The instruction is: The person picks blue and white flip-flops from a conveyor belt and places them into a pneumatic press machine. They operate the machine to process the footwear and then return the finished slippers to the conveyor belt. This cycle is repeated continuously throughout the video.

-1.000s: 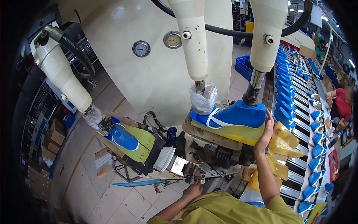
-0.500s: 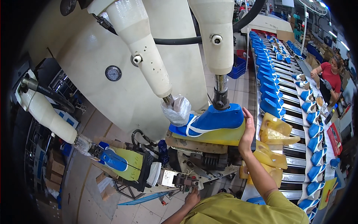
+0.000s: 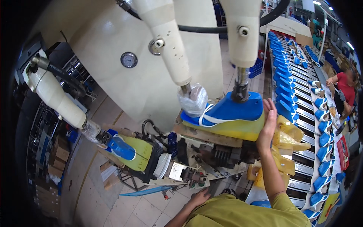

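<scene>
A blue shoe last [image 3: 237,109] with white straps round its toe end rests on a yellow pad [image 3: 242,131]. A metal press rod [image 3: 241,85] bears on its top, and a plastic-wrapped press head [image 3: 193,101] sits over its toe. My right hand [image 3: 267,126] lies along the heel end of the last and pad, fingers stretched upward and palm against them. Low down, my left hand [image 3: 200,197] is just below a metal bracket with small knobs [image 3: 194,177], apart from it, fingers loosely spread and holding nothing visible. Another blue last [image 3: 121,147] sits on a second yellow pad [image 3: 139,153] at left, under another press arm [image 3: 56,94].
Yellow translucent blocks [image 3: 289,138] are piled right of my right forearm. Beyond them runs a roller conveyor [image 3: 302,113] with rows of blue lasts. A person in red [image 3: 345,89] is at its far side. A pressure gauge [image 3: 129,59] sits on the cream machine body [image 3: 102,41].
The whole view has shifted, so the scene sits further right and higher. My left hand has drawn down off the metal bracket. My right hand stays at the heel end.
</scene>
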`<state>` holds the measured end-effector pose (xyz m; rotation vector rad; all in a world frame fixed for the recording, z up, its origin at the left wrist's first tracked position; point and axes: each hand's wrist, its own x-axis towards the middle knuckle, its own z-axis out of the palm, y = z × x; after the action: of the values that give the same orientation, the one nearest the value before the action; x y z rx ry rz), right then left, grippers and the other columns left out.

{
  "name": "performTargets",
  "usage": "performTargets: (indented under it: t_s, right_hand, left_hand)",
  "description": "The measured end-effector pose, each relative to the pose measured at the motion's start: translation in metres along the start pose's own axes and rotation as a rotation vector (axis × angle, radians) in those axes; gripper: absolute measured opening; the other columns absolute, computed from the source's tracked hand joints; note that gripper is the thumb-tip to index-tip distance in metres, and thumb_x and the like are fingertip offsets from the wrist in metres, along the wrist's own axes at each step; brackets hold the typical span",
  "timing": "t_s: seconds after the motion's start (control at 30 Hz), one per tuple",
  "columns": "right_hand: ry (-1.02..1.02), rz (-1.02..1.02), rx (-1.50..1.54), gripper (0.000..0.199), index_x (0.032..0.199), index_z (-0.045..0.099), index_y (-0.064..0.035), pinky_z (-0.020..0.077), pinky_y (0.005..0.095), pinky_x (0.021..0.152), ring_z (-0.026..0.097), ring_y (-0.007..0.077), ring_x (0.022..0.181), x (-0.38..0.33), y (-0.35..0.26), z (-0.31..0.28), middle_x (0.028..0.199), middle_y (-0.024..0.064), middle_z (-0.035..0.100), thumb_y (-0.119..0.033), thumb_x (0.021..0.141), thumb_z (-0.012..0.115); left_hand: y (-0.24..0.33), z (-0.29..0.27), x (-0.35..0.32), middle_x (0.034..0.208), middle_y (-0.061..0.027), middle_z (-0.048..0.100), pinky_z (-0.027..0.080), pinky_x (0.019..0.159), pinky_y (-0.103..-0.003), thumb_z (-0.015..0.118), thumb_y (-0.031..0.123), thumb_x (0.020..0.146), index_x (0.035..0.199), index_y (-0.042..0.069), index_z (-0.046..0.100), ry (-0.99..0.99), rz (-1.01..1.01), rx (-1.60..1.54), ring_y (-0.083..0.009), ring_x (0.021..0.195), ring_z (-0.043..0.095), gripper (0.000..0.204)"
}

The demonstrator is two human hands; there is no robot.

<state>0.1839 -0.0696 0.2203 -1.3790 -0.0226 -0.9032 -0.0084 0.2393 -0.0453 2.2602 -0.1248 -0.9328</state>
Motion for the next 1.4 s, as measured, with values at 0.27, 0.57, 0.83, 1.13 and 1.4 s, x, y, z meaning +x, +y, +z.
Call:
performTargets:
  t_s: [0.27,0.57,0.83,1.13,1.4]
  right_hand:
    - [0.127,-0.238,-0.085,0.037,0.137,0.042,0.0058,0.0406,0.0441,0.108,0.051,0.0292,0.126,-0.088,-0.073,0.035,0.132,0.0206,0.052,-0.008,0.103,0.038]
    - [-0.713,-0.209,0.036,0.039,0.12,0.058,0.0051,0.0497,0.0361,0.087,0.063,0.0326,0.101,-0.208,-0.135,0.17,0.109,0.0225,0.062,0.007,0.081,0.063]
    - [-0.633,-0.097,-0.31,0.041,0.119,0.057,-0.0001,0.0502,0.0406,0.081,0.062,0.0386,0.097,-0.244,-0.106,0.318,0.102,0.0185,0.062,-0.013,0.083,0.074]
    - [-0.584,-0.321,-0.312,0.035,0.103,0.064,-0.0002,0.052,0.036,0.067,0.065,0.0308,0.078,-0.261,-0.12,0.338,0.091,0.0136,0.064,-0.011,0.075,0.08]
    - [-0.537,-0.582,-0.39,0.036,0.099,0.067,0.0021,0.0479,0.0319,0.059,0.06,0.0236,0.067,-0.263,-0.156,0.372,0.081,0.0121,0.061,-0.009,0.07,0.084]
  left_hand:
    - [0.075,-0.115,-0.145,0.119,-0.0103,0.067,0.047,0.094,-0.029,0.052,0.023,0.103,0.137,0.004,0.054,0.114,0.388,-0.568,-0.0154,0.108,0.062,0.039]
    - [0.041,-0.262,-0.19,0.109,-0.0105,0.065,0.046,0.09,-0.039,0.073,0.003,0.082,0.112,0.002,0.068,1.397,0.587,0.022,-0.029,0.102,0.059,0.03]
    - [0.007,-0.261,-0.148,0.112,-0.0095,0.058,0.035,0.093,-0.045,0.077,0.016,0.071,0.105,0.006,0.067,1.345,0.659,0.163,-0.0311,0.11,0.05,0.037]
    - [-0.008,-0.267,-0.147,0.113,-0.0086,0.065,0.033,0.09,-0.044,0.079,0.017,0.07,0.104,0.006,0.071,1.307,0.81,0.082,-0.0308,0.107,0.054,0.037]
    - [-0.031,-0.262,-0.138,0.116,-0.0109,0.061,0.034,0.097,-0.046,0.076,0.022,0.077,0.11,0.005,0.067,1.167,0.953,-0.088,-0.03,0.116,0.052,0.038]
